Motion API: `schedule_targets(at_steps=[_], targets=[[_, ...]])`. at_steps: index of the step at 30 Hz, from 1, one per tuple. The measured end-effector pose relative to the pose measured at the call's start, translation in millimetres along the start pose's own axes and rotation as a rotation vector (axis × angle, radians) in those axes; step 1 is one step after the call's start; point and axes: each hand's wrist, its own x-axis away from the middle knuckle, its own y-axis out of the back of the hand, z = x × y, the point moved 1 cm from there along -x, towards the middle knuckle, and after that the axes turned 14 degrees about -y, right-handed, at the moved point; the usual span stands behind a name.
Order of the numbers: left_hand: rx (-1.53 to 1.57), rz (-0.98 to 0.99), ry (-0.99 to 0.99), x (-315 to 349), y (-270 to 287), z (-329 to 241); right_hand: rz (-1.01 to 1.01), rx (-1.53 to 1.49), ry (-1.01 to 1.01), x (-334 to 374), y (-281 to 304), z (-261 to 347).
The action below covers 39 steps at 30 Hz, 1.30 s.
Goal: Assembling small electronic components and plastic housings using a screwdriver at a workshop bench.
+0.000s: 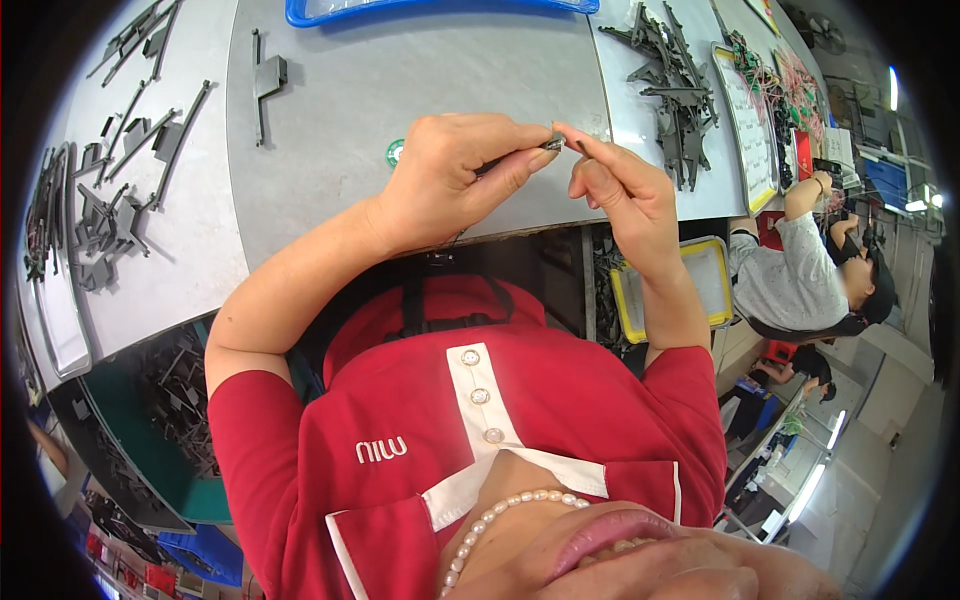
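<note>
Left hand [455, 170] is what I see first, curled with thumb and fingers pinched on a thin dark metal piece [520, 155], slim and rod-like with a small silvery tip. It sits in the air just above the near edge of the grey counter [400, 70]. Opposite it, my right hand [615, 190] has its index finger and thumb nipped narrow at that silvery tip, the other fingers folded in. Both forearms rise from the red shirt toward the counter. I count one such piece in the two hands. On the counter lie one heap of dark grey parts [675, 80] right of the hands, more scattered at the left, and one blue tray [440, 10] at the far edge.
</note>
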Motion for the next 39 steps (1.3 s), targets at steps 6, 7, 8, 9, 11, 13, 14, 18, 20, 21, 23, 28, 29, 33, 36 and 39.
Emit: schedule_targets(at_steps=[6, 7, 8, 9, 11, 13, 14, 18, 20, 21, 23, 28, 29, 33, 36, 39], targets=[[-0.095, 0.04, -0.168, -2.7, -0.1, -0.1, -0.132, 0.148, 0.162, 1.7, -1.3, 7.4], [-0.117, 0.044, -0.197, -3.6, 0.0, -1.0, -0.131, 0.14, 0.175, 2.1, -0.8, 6.2], [-0.139, 0.048, -0.226, -4.5, 0.2, -1.7, -0.142, 0.129, 0.174, 2.7, 0.4, 6.3], [-0.14, 0.061, -0.226, -3.7, -0.1, -1.2, -0.123, 0.136, 0.171, 2.9, 1.4, 6.8], [-0.177, 0.059, -0.253, -2.7, 0.1, -0.8, -0.112, 0.133, 0.167, 2.9, 2.7, 8.2], [-0.172, 0.064, -0.257, -4.0, -0.6, -2.4, -0.054, 0.118, 0.155, 3.7, 4.2, 9.2], [-0.17, 0.057, -0.259, -4.6, -0.6, -3.3, -0.062, 0.111, 0.153, 4.3, 4.8, 9.8], [-0.176, 0.068, -0.282, -3.9, -1.6, -3.9, -0.045, 0.121, 0.158, 6.1, 5.9, 9.5], [-0.204, 0.052, -0.314, -2.4, -1.1, -4.3, -0.052, 0.144, 0.175, 6.3, 4.5, 8.2], [-0.204, 0.058, -0.314, -2.0, -1.3, -4.4, -0.085, 0.194, 0.229, 6.1, 3.4, 8.1], [-0.218, 0.038, -0.333, -1.5, -1.1, -4.8, -0.121, 0.239, 0.282, 4.6, 1.0, 6.0], [-0.25, 0.053, -0.342, -3.8, -0.8, -4.9, -0.212, 0.31, 0.349, 2.3, -1.9, 2.6], [-0.262, 0.059, -0.342, -4.5, -1.1, -5.0, -0.216, 0.306, 0.352, 1.3, -1.8, 1.8], [-0.182, 0.112, -0.144, -2.8, -3.0, -0.2, -0.152, 0.178, 0.219, -1.1, 5.2, 3.9], [0.025, 0.071, 0.048, -4.8, -4.1, -4.6, -0.048, -0.09, 0.057, -2.2, 6.8, 3.3], [0.174, 0.064, 0.279, -7.2, -7.8, -5.3, -0.034, -0.24, 0.017, -7.0, -0.5, 1.9]])
